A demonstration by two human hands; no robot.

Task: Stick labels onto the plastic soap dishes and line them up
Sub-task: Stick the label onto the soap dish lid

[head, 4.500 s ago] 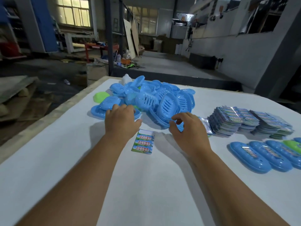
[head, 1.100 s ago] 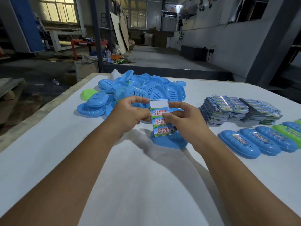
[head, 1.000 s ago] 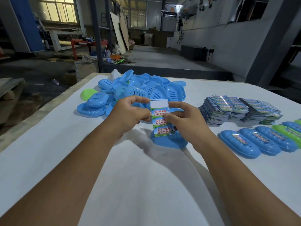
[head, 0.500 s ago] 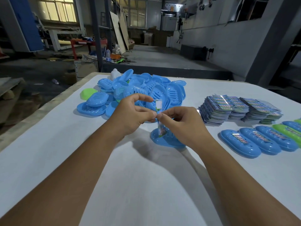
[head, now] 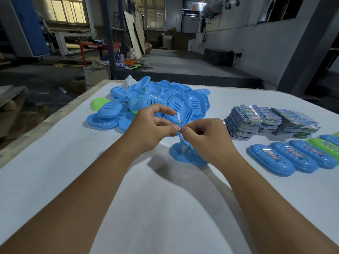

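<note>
Both hands hold a small label sheet (head: pixel 179 123) edge-on above the white table (head: pixel 55 162). My left hand (head: pixel 154 128) pinches it between thumb and forefinger, and my right hand (head: pixel 205 138) pinches it from the other side. Just beneath them a single blue soap dish (head: pixel 189 155) lies upside down, partly hidden by my right hand. A heap of blue soap dishes (head: pixel 165 101) sits behind it. At the right, labelled dishes (head: pixel 286 158) lie side by side in a row, one of them green (head: pixel 324 147).
Stacks of label sheets (head: pixel 266 121) stand at the right behind the row. A green dish (head: pixel 99 103) lies at the left of the heap near the table's left edge. Beyond the table is a workshop floor with benches and posts.
The label sheet, held flat and facing me a second ago, has turned edge-on between my fingers. Before that both hands reached into the heap and the sheet lay on the table.
</note>
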